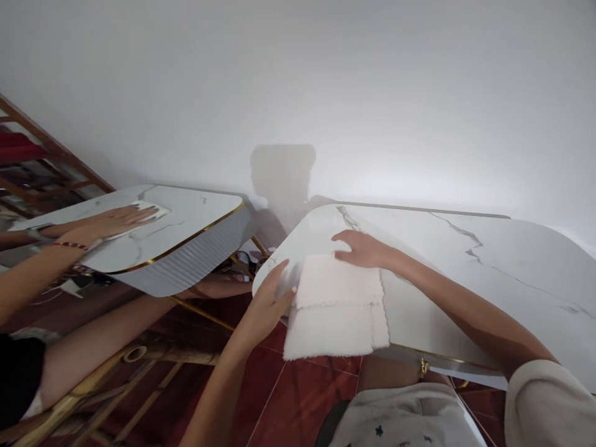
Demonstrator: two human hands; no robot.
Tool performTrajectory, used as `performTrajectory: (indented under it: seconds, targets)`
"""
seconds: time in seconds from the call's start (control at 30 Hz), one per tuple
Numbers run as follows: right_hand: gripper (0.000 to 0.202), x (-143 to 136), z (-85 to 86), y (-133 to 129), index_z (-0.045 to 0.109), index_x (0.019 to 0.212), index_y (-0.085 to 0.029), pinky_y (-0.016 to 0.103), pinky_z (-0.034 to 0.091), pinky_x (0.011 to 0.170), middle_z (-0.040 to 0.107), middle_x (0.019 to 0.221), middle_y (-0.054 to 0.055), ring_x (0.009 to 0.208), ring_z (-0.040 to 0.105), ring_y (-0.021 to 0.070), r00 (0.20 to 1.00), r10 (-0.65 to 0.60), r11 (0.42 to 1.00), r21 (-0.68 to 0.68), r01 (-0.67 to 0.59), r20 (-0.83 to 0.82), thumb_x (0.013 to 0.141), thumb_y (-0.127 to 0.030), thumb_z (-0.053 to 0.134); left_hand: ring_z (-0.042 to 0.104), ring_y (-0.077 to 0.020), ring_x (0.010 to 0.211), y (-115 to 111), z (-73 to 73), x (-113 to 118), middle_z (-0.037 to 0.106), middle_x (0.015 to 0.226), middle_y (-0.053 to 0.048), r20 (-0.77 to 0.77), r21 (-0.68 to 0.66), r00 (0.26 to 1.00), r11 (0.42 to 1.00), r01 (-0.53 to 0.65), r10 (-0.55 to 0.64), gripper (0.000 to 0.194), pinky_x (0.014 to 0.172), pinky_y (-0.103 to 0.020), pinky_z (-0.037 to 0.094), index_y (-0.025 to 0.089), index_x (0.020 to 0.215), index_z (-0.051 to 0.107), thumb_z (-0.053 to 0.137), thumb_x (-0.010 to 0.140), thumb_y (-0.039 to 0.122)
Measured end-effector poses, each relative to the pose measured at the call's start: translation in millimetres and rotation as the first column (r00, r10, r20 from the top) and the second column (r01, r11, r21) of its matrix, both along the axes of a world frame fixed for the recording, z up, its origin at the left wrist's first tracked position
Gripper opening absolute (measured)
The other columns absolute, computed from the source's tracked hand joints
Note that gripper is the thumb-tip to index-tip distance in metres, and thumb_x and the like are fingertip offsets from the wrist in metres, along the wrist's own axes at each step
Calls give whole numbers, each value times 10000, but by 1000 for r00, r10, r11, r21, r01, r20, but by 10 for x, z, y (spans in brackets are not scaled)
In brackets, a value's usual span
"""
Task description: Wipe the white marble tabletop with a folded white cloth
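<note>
A cream folded cloth (339,282) with wavy-cut edges lies on the front left part of a white marble-patterned table (484,267), its lower part hanging past the front edge. My right hand (361,248) rests at the cloth's upper edge, thumb touching it and thumb and index finger apart. At the cloth's left side is my left hand (270,301), with its fingers spread from the thumb. The left thumb tip is close to the cloth's edge; I cannot tell whether it touches.
On the left, another person's hand (123,220) lies flat on a white cloth (161,212) on a second marble-patterned table (186,217) with gold trim. A bamboo chair (97,397) stands at lower left on red floor tiles (298,397). A pale wall (372,93) rises behind both tables.
</note>
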State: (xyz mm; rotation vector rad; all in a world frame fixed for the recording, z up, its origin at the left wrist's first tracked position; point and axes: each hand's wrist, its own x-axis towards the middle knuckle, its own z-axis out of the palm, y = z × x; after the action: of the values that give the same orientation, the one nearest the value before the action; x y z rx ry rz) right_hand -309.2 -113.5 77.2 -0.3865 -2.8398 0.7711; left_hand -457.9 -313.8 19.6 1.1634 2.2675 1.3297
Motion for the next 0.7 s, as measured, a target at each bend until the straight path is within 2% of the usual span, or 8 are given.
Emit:
performTrajectory:
  seconds: [0.07, 0.17, 0.23, 0.3, 0.4, 0.5, 0.57, 0.7]
  targets:
    - [753, 18, -95, -63, 460, 1395, -176, 416, 424, 999, 429, 1475, 139, 1318, 435, 319, 971, 186, 980, 34, -194, 152, 745, -457, 716, 358, -269, 1389, 21, -36, -53, 439, 1485, -74, -141, -97, 979, 986, 136, -149, 656, 1144, -427, 291, 204, 1348, 523, 529, 770, 515]
    - [995, 25, -159, -210, 483, 1382, -153, 491, 432, 998, 370, 1504, 189, 1353, 358, 413, 940, 208, 958, 138, -252, 272, 520, -465, 868, 353, -256, 1395, 39, -3, -122, 431, 1491, -55, -182, -214, 931, 937, 278, -317, 646, 1161, -400, 258, 194, 1380, 497, 470, 804, 485]
    - [880, 29, -116, -287, 535, 1327, -143, 480, 488, 924, 433, 1451, 209, 1288, 439, 418, 934, 188, 937, 229, -263, 303, 548, -370, 875, 352, -265, 1394, 54, 30, -184, 425, 1495, -55, -189, -230, 916, 922, 310, -355, 653, 1159, -402, 261, 195, 1386, 494, 479, 802, 485]
    - [584, 37, -31, -340, 619, 1199, -137, 418, 541, 788, 577, 1297, 194, 1106, 597, 360, 910, 181, 910, 287, -299, 373, 661, -255, 813, 369, -273, 1384, 80, 51, -268, 427, 1494, -47, -172, -220, 907, 913, 344, -383, 644, 1141, -400, 301, 217, 1385, 501, 487, 803, 491]
    - [221, 44, 72, -418, 678, 995, -120, 357, 535, 656, 678, 1090, 169, 896, 674, 287, 898, 139, 879, 365, -306, 417, 774, -126, 679, 396, -285, 1367, 158, 80, -393, 440, 1486, -37, -166, -208, 891, 898, 387, -422, 634, 1103, -386, 366, 255, 1364, 532, 492, 790, 521]
    - [190, 27, 125, -449, 673, 914, -144, 324, 517, 650, 711, 978, 128, 875, 680, 250, 948, 144, 876, 408, -256, 285, 816, -33, 553, 404, -309, 1358, 280, 139, -426, 480, 1454, -64, -178, -226, 866, 876, 427, -468, 678, 1103, -397, 364, 246, 1304, 588, 554, 716, 581]
    - [178, 23, 187, -351, 661, 911, -161, 306, 513, 654, 716, 952, 100, 865, 678, 229, 982, 129, 919, 355, -171, 138, 857, -77, 513, 439, -330, 1326, 373, 192, -360, 547, 1389, -89, -115, -234, 862, 857, 459, -493, 715, 1092, -423, 373, 227, 1262, 609, 630, 657, 607]
    - [186, 129, 393, 145, 645, 930, -140, 292, 524, 663, 703, 1006, 109, 880, 668, 227, 991, -134, 971, 204, 128, 13, 904, -186, 466, 589, -300, 1145, 590, 271, -80, 667, 1204, -93, 165, -192, 886, 867, 461, -434, 662, 965, -417, 485, 186, 1258, 554, 595, 751, 610]
